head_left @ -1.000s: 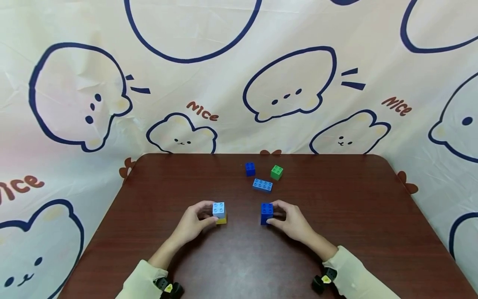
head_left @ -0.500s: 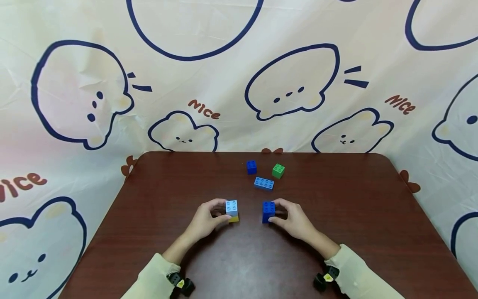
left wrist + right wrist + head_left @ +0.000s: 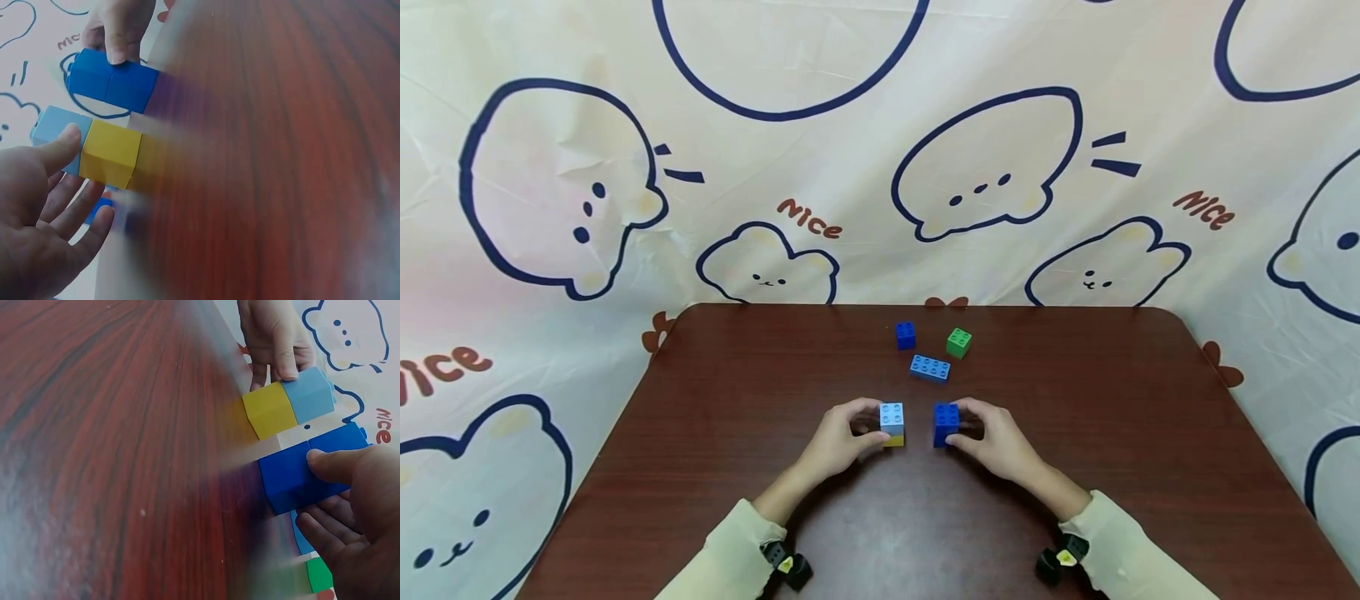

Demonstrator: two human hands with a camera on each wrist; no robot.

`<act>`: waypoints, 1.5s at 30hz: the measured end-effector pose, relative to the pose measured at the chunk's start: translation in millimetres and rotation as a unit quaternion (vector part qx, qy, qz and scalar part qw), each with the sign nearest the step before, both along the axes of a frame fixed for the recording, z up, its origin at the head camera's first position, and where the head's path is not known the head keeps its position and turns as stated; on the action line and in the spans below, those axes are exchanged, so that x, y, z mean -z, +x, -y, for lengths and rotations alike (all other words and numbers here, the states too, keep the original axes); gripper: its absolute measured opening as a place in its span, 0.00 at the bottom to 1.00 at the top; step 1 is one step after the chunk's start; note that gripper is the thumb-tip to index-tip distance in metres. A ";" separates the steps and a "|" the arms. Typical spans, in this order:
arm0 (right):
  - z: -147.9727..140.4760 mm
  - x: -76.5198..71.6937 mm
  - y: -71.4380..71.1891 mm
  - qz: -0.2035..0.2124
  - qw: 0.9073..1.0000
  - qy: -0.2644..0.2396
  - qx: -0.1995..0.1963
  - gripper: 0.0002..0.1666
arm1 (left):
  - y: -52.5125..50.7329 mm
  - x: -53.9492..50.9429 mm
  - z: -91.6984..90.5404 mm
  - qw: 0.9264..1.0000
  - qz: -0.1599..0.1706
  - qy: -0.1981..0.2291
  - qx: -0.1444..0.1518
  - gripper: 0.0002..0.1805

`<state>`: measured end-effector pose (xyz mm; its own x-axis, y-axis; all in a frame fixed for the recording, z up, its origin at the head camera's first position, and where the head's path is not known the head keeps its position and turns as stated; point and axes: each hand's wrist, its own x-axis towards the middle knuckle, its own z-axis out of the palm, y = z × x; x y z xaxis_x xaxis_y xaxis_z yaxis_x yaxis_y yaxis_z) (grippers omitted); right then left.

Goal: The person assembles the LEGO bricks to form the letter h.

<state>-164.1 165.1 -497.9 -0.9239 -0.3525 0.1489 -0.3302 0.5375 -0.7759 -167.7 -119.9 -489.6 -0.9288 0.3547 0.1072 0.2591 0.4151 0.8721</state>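
My left hand (image 3: 841, 437) pinches a two-brick stack: a light blue brick (image 3: 891, 417) on top of a yellow brick (image 3: 111, 152). Across a small gap, my right hand (image 3: 998, 442) grips a stack of two dark blue bricks (image 3: 946, 425); the seam between them shows in the right wrist view. Both stacks stand upright, side by side and apart, studs facing up. In the left wrist view the thumb (image 3: 62, 147) presses on the light blue brick. The right thumb (image 3: 328, 464) lies across the dark blue stack near its seam.
Beyond the hands, a longer blue brick (image 3: 930, 368), a small dark blue brick (image 3: 906, 335) and a green brick (image 3: 958, 342) lie on the brown table (image 3: 760, 358). A printed cloth (image 3: 865, 183) hangs behind the table's far edge.
My left hand has moved right with the light blue and yellow stack, narrowing the gap to the dark blue stack. The right hand has shifted only slightly right. The loose bricks stay put.
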 end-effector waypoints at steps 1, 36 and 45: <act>-0.7 0.0 0.2 0.000 1.000 0.001 0.001 0.23 | 0.0 -0.2 -2.2 1.000 0.000 -0.001 0.003 0.20; -6.4 -0.5 2.0 0.003 1.000 0.003 0.024 0.25 | -6.4 4.8 -36.7 0.999 -0.020 -0.008 0.031 0.20; -6.6 -1.2 1.7 0.006 1.000 0.001 0.019 0.25 | -7.3 6.7 -37.0 0.999 -0.031 -0.010 0.035 0.19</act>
<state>-162.4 171.7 -496.7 -0.9385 -0.3165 0.1377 -0.3000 0.5508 -0.7789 -175.0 -82.9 -496.3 -0.8934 0.4211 0.1564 0.3418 0.4111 0.8451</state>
